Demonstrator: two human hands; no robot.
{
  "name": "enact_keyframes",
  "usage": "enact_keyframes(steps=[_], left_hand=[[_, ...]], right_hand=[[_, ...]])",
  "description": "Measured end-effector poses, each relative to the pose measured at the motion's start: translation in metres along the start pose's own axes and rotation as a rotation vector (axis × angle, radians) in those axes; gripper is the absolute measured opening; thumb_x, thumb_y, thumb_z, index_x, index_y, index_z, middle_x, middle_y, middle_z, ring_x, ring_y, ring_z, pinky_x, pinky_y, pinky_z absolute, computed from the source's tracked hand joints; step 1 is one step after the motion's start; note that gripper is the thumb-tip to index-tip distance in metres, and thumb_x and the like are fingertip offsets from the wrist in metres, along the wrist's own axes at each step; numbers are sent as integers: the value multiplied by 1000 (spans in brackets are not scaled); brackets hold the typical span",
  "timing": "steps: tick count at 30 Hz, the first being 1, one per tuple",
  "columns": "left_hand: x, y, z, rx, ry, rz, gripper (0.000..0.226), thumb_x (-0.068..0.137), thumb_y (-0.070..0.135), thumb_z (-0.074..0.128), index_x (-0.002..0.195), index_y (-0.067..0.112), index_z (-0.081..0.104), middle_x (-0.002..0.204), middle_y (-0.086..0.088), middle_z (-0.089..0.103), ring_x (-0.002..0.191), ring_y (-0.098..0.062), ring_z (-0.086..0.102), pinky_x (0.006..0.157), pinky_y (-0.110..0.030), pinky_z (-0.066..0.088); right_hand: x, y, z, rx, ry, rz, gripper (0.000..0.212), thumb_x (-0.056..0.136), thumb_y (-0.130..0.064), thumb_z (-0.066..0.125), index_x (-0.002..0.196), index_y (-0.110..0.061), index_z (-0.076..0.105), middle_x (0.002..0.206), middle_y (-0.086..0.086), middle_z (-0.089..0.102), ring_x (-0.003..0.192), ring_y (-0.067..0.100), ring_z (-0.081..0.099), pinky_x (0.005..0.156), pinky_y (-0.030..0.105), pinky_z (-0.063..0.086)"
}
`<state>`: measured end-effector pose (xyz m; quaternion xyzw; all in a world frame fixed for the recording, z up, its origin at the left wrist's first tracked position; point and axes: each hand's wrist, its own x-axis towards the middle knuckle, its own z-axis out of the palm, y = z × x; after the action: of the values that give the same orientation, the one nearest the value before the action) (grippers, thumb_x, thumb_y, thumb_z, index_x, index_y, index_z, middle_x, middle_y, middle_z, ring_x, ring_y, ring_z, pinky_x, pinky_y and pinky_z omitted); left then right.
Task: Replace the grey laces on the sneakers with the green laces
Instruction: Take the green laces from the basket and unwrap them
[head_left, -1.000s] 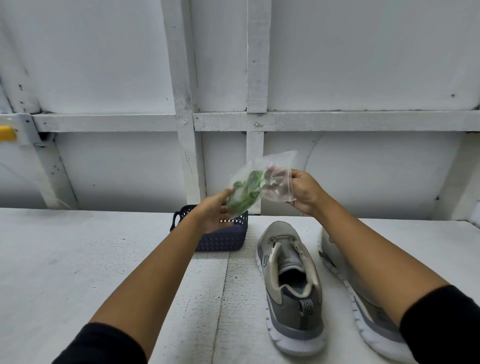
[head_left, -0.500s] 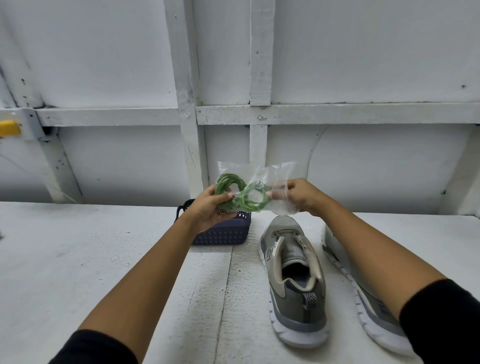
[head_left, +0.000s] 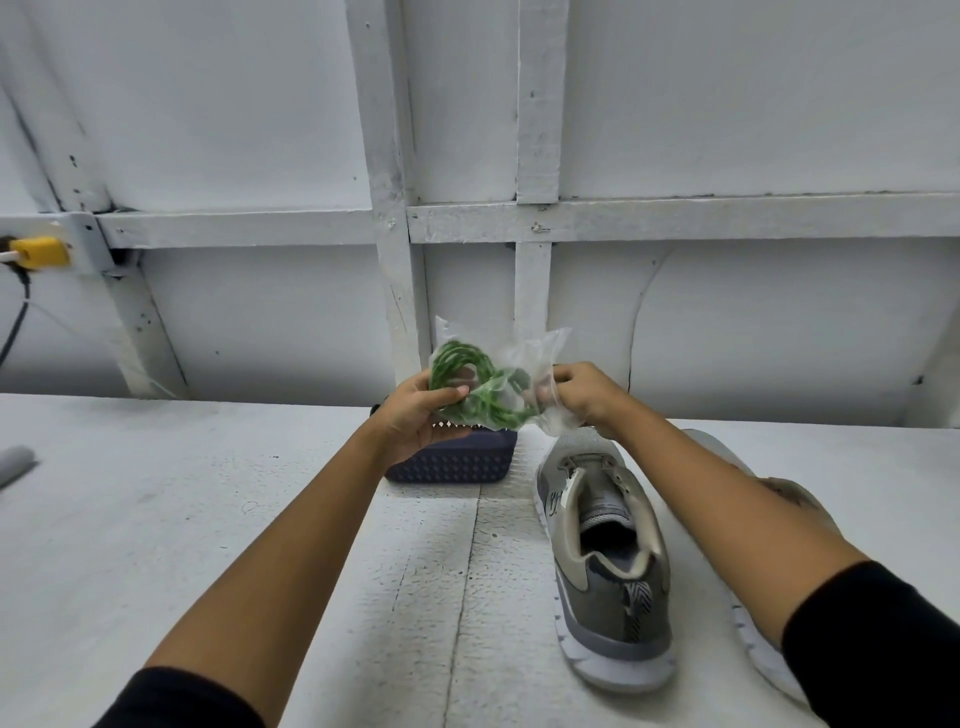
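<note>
Where the laces are: a ropy, twisted coil of green cord laces (head_left: 470, 387) is held in the air between both hands, above the basket.
Bag: a thin clear plastic bag (head_left: 548, 353), crumpled and glossy, covers the coil's right part. I cannot tell whether the left loop is outside it.
Left hand: the left hand (head_left: 415, 423) has its fingers and thumb curled round the left loop.
Right hand: the right hand (head_left: 584, 395) has its fingers closed, pinching the bunched film.
Basket: a dark blue perforated plastic basket (head_left: 452, 462) stands partly hidden behind the left hand.
Sneakers: a grey mesh sneaker (head_left: 608, 566) with beige trim and a white ridged sole lies heel nearest. A second sneaker (head_left: 756, 644) lies beside it, largely hidden by the right forearm.
Table: a rough white painted table (head_left: 156, 519) carries the basket and both sneakers.
Wall: the white panelled wall (head_left: 727, 104) is framed with battens, with a yellow block (head_left: 39, 252) at the left edge.
</note>
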<state>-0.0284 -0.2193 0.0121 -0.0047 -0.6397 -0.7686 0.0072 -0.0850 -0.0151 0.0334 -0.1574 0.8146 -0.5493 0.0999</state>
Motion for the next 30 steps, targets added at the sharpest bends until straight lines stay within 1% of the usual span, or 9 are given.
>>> enact_keyframes(steps=[3, 7, 10, 13, 15, 19, 23, 26, 30], left_hand=[[-3, -2, -9, 7, 97, 4, 12, 90, 4, 56, 94, 14, 60, 85, -4, 66, 82, -21, 64, 70, -36, 57], [-6, -2, -22, -22, 193, 13, 9, 90, 5, 57, 91, 14, 60, 79, -1, 68, 78, -19, 64, 69, -37, 56], [-9, -2, -29, -61, 227, 17, 10, 90, 5, 57, 93, 14, 61, 79, -2, 68, 77, -19, 64, 73, -38, 54], [-13, -2, -32, -98, 250, 25, 12, 90, 5, 57, 92, 15, 62, 80, -1, 68, 73, -16, 66, 76, -40, 52], [-15, -2, -33, -111, 257, 27, 12, 90, 5, 57, 94, 15, 62, 81, -1, 69, 73, -15, 67, 75, -39, 53], [-20, -3, -38, -156, 280, 25, 12, 90, 6, 57, 95, 16, 61, 87, -3, 66, 78, -18, 64, 73, -37, 54], [-25, -1, -48, -212, 344, 27, 13, 90, 7, 58, 98, 17, 60, 89, -2, 65, 79, -18, 64, 74, -38, 53], [-27, 3, -56, -257, 397, 35, 13, 89, 8, 59, 98, 17, 60, 91, -2, 65, 79, -18, 64, 79, -39, 52], [-27, 8, -59, -275, 424, 49, 13, 89, 8, 59, 98, 17, 60, 94, -4, 64, 81, -19, 64, 75, -37, 53]], right_hand=[[2, 3, 2, 33, 66, -49, 16, 83, 0, 65, 98, 6, 67, 81, 8, 58, 72, 19, 52, 51, 19, 40], [0, 6, -1, 160, 146, -77, 11, 84, 0, 63, 82, -10, 64, 71, 2, 55, 62, 12, 50, 41, 13, 41], [-4, 8, -3, 293, 230, -96, 15, 87, -1, 61, 75, -11, 59, 73, 4, 57, 67, 17, 58, 54, 27, 55], [-5, 11, -5, 436, 316, -61, 14, 88, 1, 57, 78, -7, 55, 77, 10, 61, 66, 21, 64, 66, 45, 58], [-8, 11, -5, 590, 325, -35, 14, 91, 3, 53, 80, -6, 52, 78, 13, 62, 63, 21, 66, 66, 45, 58], [-15, 8, -9, 767, 304, -50, 18, 92, 8, 47, 81, -6, 49, 70, 13, 62, 53, 17, 67, 56, 34, 59], [-21, 6, -19, 711, 176, -39, 17, 92, 10, 46, 84, -3, 53, 57, 6, 68, 52, 16, 68, 48, 30, 57], [-25, 4, -19, 589, 9, 11, 16, 90, 12, 46, 88, 0, 56, 61, 10, 69, 53, 17, 68, 51, 30, 58], [-26, 1, -3, 277, -241, 61, 15, 89, 13, 47, 91, 2, 58, 76, 17, 65, 56, 18, 68, 57, 30, 59]])
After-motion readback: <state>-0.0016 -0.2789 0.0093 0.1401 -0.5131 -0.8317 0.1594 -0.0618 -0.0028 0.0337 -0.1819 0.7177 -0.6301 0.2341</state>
